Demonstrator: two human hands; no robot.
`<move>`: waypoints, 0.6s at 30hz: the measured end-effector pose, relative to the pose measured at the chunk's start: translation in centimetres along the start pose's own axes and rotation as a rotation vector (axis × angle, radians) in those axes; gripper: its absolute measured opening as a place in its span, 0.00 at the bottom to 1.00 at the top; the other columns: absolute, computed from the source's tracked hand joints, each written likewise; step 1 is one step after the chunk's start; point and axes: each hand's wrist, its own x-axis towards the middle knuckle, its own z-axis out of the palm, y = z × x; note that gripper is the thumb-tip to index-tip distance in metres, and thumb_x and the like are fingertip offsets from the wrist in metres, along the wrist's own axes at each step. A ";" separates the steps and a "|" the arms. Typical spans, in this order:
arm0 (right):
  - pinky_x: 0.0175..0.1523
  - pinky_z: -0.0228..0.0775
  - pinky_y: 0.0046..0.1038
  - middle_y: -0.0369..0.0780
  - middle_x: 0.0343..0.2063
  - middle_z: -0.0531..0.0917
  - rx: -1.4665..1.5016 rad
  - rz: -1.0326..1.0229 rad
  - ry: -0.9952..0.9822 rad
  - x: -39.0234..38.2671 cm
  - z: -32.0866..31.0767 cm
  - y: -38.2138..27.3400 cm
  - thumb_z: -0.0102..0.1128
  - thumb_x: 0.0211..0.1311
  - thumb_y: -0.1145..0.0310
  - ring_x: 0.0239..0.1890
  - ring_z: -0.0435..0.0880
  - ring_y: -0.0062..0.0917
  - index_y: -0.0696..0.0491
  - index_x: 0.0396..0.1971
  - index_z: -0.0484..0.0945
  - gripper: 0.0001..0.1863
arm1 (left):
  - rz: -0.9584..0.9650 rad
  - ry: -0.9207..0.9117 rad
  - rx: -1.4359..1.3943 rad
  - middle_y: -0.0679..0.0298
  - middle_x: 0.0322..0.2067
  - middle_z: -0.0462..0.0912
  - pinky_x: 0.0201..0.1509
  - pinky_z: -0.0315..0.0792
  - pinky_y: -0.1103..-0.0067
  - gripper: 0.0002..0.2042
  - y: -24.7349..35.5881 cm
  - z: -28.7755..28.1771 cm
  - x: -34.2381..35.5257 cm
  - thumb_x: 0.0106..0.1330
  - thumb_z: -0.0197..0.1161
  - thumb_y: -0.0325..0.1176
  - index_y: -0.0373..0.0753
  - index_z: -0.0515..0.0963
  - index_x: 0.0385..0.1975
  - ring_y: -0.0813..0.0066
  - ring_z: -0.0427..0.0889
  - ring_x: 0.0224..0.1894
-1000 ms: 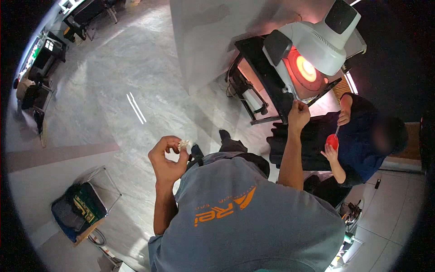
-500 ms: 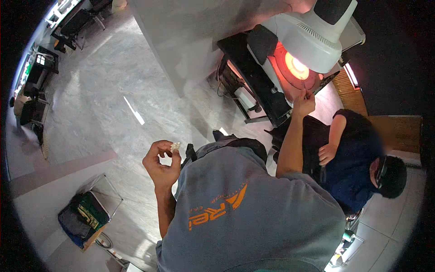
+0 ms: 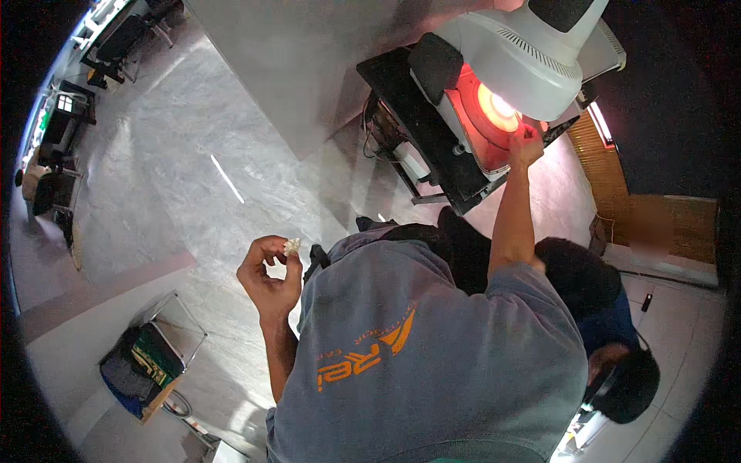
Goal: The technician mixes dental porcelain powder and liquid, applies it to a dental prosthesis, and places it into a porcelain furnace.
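Note:
At the left, my left hand [image 3: 270, 284] pinches a small, pale, lumpy piece [image 3: 292, 246] between thumb and fingers, in the air beside my grey shirt. My right arm reaches forward to a white machine [image 3: 515, 48] with a rounded hood. There my right hand [image 3: 528, 147] is closed, its fingertips at the right edge of a glowing red-orange round plate [image 3: 492, 108]. What those fingers hold, if anything, is too small and glare-washed to make out.
The machine stands on a black table [image 3: 401, 92] with cables beneath. Another person in dark clothes [image 3: 602, 309] bends down close by at my right. A chair [image 3: 147, 359] with dark cloth on it is at the lower left. A pale wall [image 3: 293, 69] rises left of the table.
My right hand has moved slightly right and forward along the plate's edge. The other person has bent lower and nearer to me. My left hand still holds the pale piece, shifted slightly left.

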 end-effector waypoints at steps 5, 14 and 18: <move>0.35 0.77 0.36 0.45 0.24 0.87 -0.005 0.026 0.030 0.0 -0.7 -0.1 0.65 0.58 0.56 0.26 0.86 0.36 0.56 0.29 0.86 0.16 | -0.007 0.012 -0.006 0.66 0.29 0.82 0.31 0.64 0.82 0.06 0.3 0.8 -0.2 0.53 0.64 0.20 0.37 0.78 0.30 0.84 0.70 0.26; 0.38 0.78 0.37 0.46 0.27 0.87 -0.008 0.089 0.114 -3.4 -1.5 -1.1 0.68 0.57 0.59 0.29 0.87 0.38 0.56 0.31 0.87 0.14 | -0.009 0.035 -0.017 0.66 0.29 0.82 0.30 0.63 0.82 0.07 0.6 1.6 -0.3 0.52 0.64 0.20 0.37 0.79 0.30 0.84 0.70 0.25; 0.39 0.78 0.35 0.45 0.26 0.87 0.097 0.115 0.067 -2.7 -1.4 -1.5 0.67 0.58 0.61 0.29 0.87 0.36 0.57 0.31 0.87 0.13 | -0.002 0.034 0.018 0.66 0.28 0.82 0.30 0.63 0.82 0.06 0.7 1.5 -0.5 0.53 0.64 0.21 0.37 0.78 0.30 0.83 0.70 0.25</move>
